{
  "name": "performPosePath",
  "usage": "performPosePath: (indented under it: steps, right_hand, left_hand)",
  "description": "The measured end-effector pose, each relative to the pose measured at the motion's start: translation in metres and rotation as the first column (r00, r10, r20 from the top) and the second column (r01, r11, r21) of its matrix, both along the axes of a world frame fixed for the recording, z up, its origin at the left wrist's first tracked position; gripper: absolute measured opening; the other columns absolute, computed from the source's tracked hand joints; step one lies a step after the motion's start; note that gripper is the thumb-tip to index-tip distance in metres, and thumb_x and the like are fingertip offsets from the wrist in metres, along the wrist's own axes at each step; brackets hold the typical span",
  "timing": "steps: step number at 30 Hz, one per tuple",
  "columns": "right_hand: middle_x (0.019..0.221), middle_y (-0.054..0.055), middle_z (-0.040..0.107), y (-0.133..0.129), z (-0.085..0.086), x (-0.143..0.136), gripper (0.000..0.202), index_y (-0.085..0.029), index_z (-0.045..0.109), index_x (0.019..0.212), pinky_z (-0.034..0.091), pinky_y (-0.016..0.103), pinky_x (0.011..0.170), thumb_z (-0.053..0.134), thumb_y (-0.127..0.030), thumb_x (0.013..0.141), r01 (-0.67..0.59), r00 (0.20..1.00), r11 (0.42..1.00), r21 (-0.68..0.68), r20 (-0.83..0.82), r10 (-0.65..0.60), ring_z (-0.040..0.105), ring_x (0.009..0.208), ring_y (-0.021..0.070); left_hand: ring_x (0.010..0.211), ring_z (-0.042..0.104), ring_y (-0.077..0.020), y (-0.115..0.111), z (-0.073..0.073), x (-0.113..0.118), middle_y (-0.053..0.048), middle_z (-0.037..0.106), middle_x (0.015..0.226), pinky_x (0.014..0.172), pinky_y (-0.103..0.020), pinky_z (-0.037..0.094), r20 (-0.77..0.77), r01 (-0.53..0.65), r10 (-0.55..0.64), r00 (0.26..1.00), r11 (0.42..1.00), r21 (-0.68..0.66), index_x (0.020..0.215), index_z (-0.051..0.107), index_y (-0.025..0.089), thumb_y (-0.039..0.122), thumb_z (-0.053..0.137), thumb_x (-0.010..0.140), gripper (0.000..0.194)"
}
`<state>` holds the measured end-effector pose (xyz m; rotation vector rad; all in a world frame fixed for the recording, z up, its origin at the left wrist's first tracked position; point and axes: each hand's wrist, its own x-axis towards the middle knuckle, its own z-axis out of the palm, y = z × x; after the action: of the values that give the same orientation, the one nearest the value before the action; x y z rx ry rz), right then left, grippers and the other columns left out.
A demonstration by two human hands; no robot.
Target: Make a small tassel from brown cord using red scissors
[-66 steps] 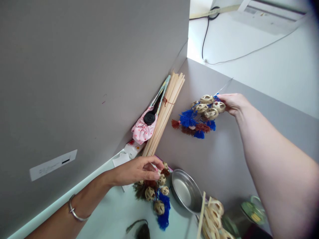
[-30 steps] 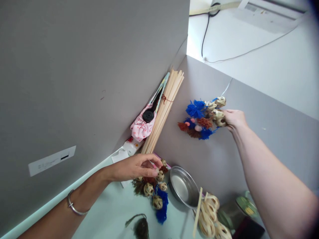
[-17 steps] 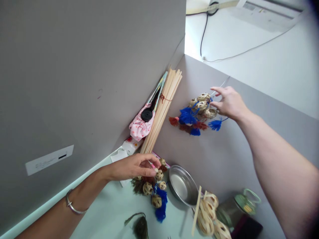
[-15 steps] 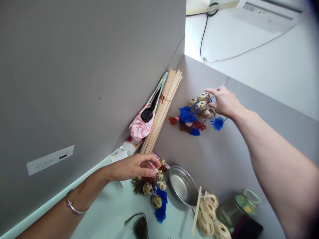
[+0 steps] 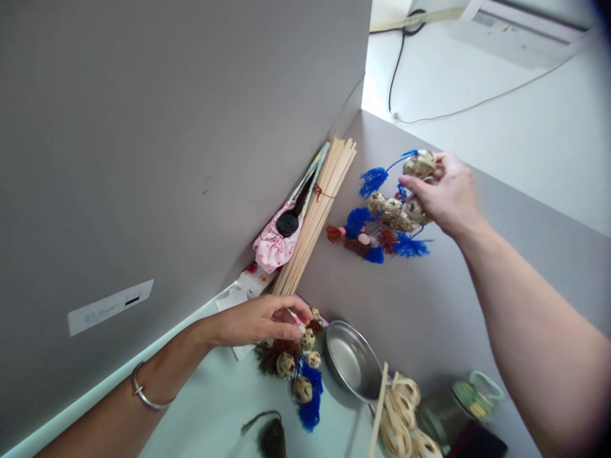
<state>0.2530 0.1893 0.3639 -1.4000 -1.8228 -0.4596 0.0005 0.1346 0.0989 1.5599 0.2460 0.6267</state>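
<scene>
My right hand [image 5: 451, 191], at the upper right, grips a woven bamboo ball [image 5: 419, 164] between thumb and fingers. A blue tassel [image 5: 373, 182] on a cord trails left from it. Just below, a bunch of smaller woven balls [image 5: 392, 207] with blue and rust-red tassels [image 5: 358, 221] hangs against the grey partition. Above the table, my left hand [image 5: 274, 318] is open, its thumb and fingers apart. Under and beside its fingertips lie more woven balls [image 5: 302, 389] with a blue tassel [image 5: 311, 407]; whether the fingers touch them I cannot tell.
A metal bowl [image 5: 353, 362] leans near the partition [image 5: 382, 299]. Bamboo strips [image 5: 317, 216] and a pink pouch [image 5: 275, 247] stand in the corner. Coiled strips [image 5: 401, 413], a green-lidded bottle [image 5: 458, 407] and a dark tassel [image 5: 272, 439] are on the table.
My right hand has closed on a woven ball and lifted it slightly up and right of the hanging bunch, its blue tassel now swinging out left. My left hand is almost unmoved.
</scene>
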Motion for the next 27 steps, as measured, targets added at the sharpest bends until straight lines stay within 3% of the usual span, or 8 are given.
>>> performPosePath:
  steps: [5, 8, 11, 13, 16, 20, 23, 27]
  right_hand:
    - [0.09, -0.001, 0.071, -0.054, -0.065, -0.02, 0.026, -0.032, 0.059, 0.094, 0.057, 0.035, 0.068, 0.074, -0.037, 0.074, -0.125, 0.991, 0.935, -0.331, -0.082, 0.103, 0.068, 0.08, 0.0231]
    - [0.086, -0.003, 0.07, -0.074, -0.1, -0.014, 0.036, -0.042, 0.056, 0.109, 0.056, 0.038, 0.058, 0.07, -0.044, 0.076, -0.139, 0.99, 0.779, -0.611, -0.055, 0.134, 0.066, 0.071, 0.0232]
    - [0.102, 0.002, 0.07, -0.078, -0.101, -0.005, 0.038, -0.034, 0.062, 0.108, 0.057, 0.041, 0.073, 0.073, -0.046, 0.073, -0.105, 0.975, 0.643, -0.759, 0.05, 0.219, 0.067, 0.086, 0.0256]
    - [0.1, 0.007, 0.07, -0.072, -0.085, -0.001, 0.034, -0.025, 0.065, 0.1, 0.055, 0.043, 0.081, 0.066, -0.052, 0.079, -0.047, 0.983, 0.752, -0.657, 0.104, 0.152, 0.066, 0.089, 0.0271]
    - [0.106, 0.012, 0.065, -0.051, -0.059, 0.002, 0.041, -0.023, 0.063, 0.105, 0.05, 0.05, 0.086, 0.065, -0.056, 0.08, 0.176, 0.961, 0.964, -0.202, 0.247, -0.123, 0.061, 0.099, 0.0335]
    - [0.133, 0.018, 0.049, -0.016, -0.049, 0.012, 0.062, -0.024, 0.055, 0.127, 0.043, 0.059, 0.091, 0.072, -0.052, 0.075, 0.347, 0.813, 0.931, 0.112, 0.46, -0.358, 0.045, 0.121, 0.0427]
    - [0.13, 0.017, 0.051, -0.002, -0.044, 0.028, 0.045, -0.023, 0.06, 0.12, 0.044, 0.051, 0.089, 0.067, -0.041, 0.079, 0.416, 0.771, 0.905, 0.086, 0.495, -0.401, 0.049, 0.116, 0.0378]
    - [0.102, 0.012, 0.064, 0.001, -0.025, 0.051, 0.038, -0.018, 0.061, 0.11, 0.044, 0.035, 0.077, 0.063, -0.032, 0.075, 0.525, 0.823, 0.851, 0.027, 0.239, -0.515, 0.058, 0.089, 0.0244]
  left_hand:
    - [0.095, 0.058, -0.0184, 0.005, -0.002, -0.004, -0.006, 0.064, 0.103, 0.081, -0.029, 0.044, -0.007, -0.029, 0.029, 1.0, 0.999, 0.024, 0.116, 0.061, 0.022, 0.049, 0.064, 0.084, 0.042]
    - [0.096, 0.058, -0.0177, 0.006, -0.002, -0.006, -0.006, 0.065, 0.104, 0.083, -0.028, 0.043, -0.018, -0.038, 0.038, 0.999, 0.999, 0.019, 0.116, 0.06, 0.021, 0.049, 0.064, 0.084, 0.043]
    - [0.098, 0.058, -0.0181, 0.006, 0.0, -0.008, -0.006, 0.065, 0.107, 0.085, -0.029, 0.043, -0.027, -0.044, 0.045, 0.999, 0.999, 0.027, 0.118, 0.06, 0.021, 0.049, 0.064, 0.085, 0.043]
    - [0.099, 0.058, -0.0182, 0.005, 0.002, -0.009, -0.006, 0.065, 0.108, 0.085, -0.029, 0.043, -0.023, -0.041, 0.042, 0.999, 0.998, 0.038, 0.118, 0.06, 0.021, 0.048, 0.063, 0.085, 0.043]
    - [0.099, 0.058, -0.018, 0.003, 0.003, -0.009, -0.006, 0.064, 0.108, 0.086, -0.029, 0.044, -0.013, -0.028, 0.029, 1.0, 0.999, 0.035, 0.116, 0.06, 0.021, 0.048, 0.063, 0.085, 0.041]
    - [0.098, 0.058, -0.0186, 0.003, 0.001, -0.007, -0.006, 0.064, 0.107, 0.086, -0.03, 0.045, -0.006, -0.028, 0.028, 1.0, 0.999, 0.042, 0.116, 0.061, 0.022, 0.049, 0.063, 0.085, 0.041]
    - [0.099, 0.058, -0.0192, 0.003, -0.001, -0.007, -0.005, 0.063, 0.108, 0.086, -0.03, 0.045, 0.005, -0.025, 0.025, 1.0, 0.999, 0.048, 0.115, 0.062, 0.023, 0.048, 0.064, 0.085, 0.039]
    - [0.101, 0.057, -0.0197, 0.004, -0.002, -0.006, -0.005, 0.063, 0.11, 0.086, -0.029, 0.045, 0.009, -0.027, 0.026, 1.0, 0.999, 0.037, 0.114, 0.062, 0.024, 0.048, 0.064, 0.084, 0.039]
